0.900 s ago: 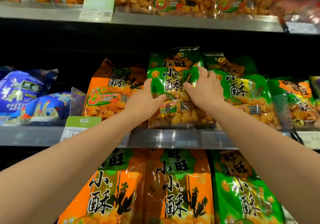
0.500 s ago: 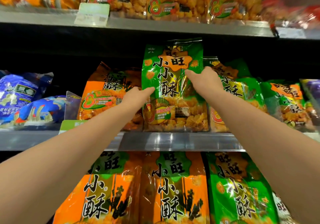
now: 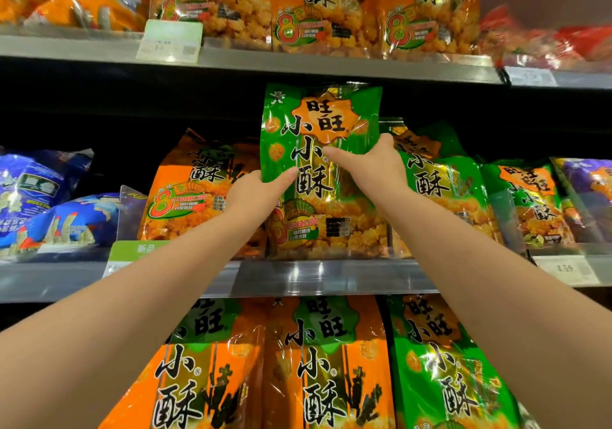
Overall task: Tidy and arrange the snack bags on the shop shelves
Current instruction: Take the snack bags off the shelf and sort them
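Green snack bag (image 3: 318, 150) upright on middle shelf (image 3: 331, 276), long axis vertical, between my hands. My left hand (image 3: 255, 190) pinches left edge, my right hand (image 3: 374, 163) grips right side higher. Orange bag (image 3: 198, 190) just left.

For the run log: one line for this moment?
step: straighten green snack bag | left hand: holding | right hand: holding | place: middle shelf

The held bag (image 3: 319, 150) stands on the middle shelf (image 3: 331, 278), between two neighbouring bags (image 3: 198, 193) (image 3: 443, 190).
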